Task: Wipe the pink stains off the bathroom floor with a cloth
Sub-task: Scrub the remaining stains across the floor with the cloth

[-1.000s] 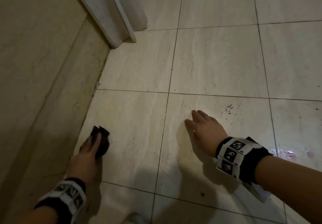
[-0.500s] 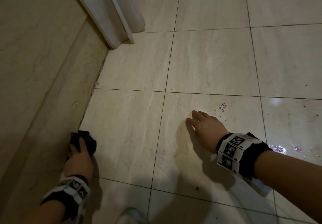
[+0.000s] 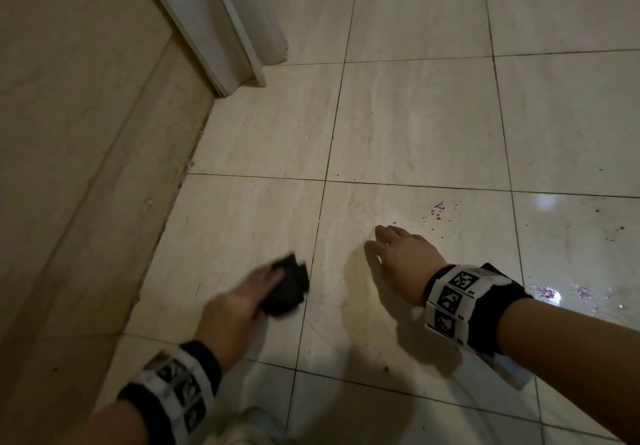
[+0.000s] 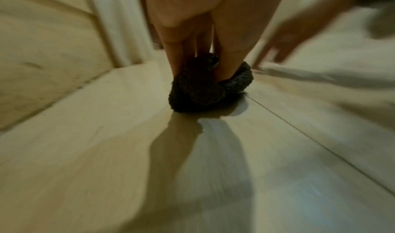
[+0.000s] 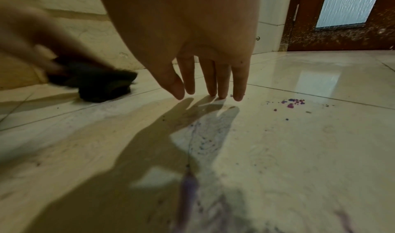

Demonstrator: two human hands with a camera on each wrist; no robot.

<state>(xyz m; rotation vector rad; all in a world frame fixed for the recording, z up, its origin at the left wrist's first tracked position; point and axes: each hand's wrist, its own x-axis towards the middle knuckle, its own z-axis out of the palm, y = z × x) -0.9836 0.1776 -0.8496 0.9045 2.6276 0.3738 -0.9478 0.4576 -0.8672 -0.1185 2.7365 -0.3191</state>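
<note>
My left hand [image 3: 273,280] grips a dark bunched cloth [image 3: 289,290] and presses it on the beige tile floor [image 3: 415,126], just left of a grout line. The left wrist view shows fingers [image 4: 171,54] and thumb dug into the cloth [image 4: 205,91]. My right hand [image 3: 377,238] rests open on the tile to the right, its straight fingertips [image 5: 237,96] touching the floor. Pink specks [image 3: 438,210] lie just beyond that hand, and the same pink specks [image 5: 292,103] show in the right wrist view. A second pink patch [image 3: 549,293] sits by my right wrist. The cloth [image 5: 102,84] is blurred.
A beige wall [image 3: 69,133] runs along the left, ending at a white door frame [image 3: 221,29]. A brown door with frosted glass [image 5: 342,17] stands beyond. Faint purple smears [image 5: 205,145] streak the tile under my right palm. A light shoe [image 3: 249,424] shows at the bottom edge.
My left hand first slid the cloth back toward the wall, then swept it right toward the grout line and my right hand. The right hand has stayed put.
</note>
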